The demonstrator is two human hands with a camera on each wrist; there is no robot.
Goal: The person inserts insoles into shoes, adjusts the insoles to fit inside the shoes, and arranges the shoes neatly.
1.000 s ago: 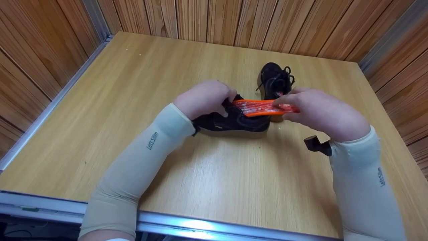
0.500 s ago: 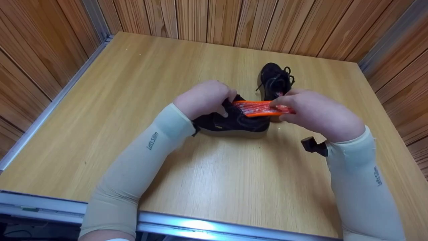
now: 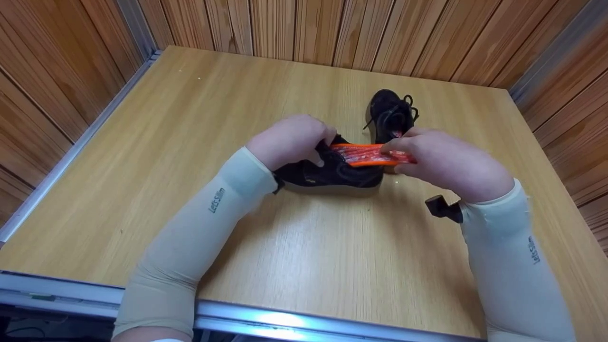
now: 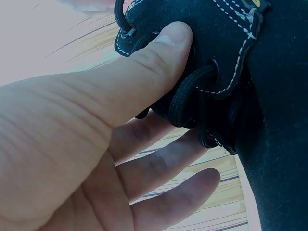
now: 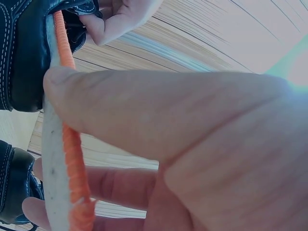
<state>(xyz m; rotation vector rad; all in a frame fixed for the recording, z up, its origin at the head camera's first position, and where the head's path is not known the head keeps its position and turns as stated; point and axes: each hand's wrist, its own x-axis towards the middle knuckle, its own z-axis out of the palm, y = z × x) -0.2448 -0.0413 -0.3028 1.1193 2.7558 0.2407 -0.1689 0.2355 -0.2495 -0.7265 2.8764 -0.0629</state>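
Note:
A black lace-up shoe stands on the table with its toe to the left. My left hand grips its upper by the laces; in the left wrist view the thumb presses the eyelet flap and the fingers lie behind it. An insole, red-patterned with an orange edge, lies partly in the shoe opening, its front hidden inside. My right hand pinches its protruding end. The right wrist view shows the thumb against the insole's pale side, fingers on the other face.
Behind the insole, a second black shoe with tied laces stands toe away from me, its heel partly covered. Wood-panelled walls border the table, and a metal rail runs along its front edge.
My right hand has moved slightly left, and the insole has slid a little farther into the shoe. The left hand and both shoes have stayed in place.

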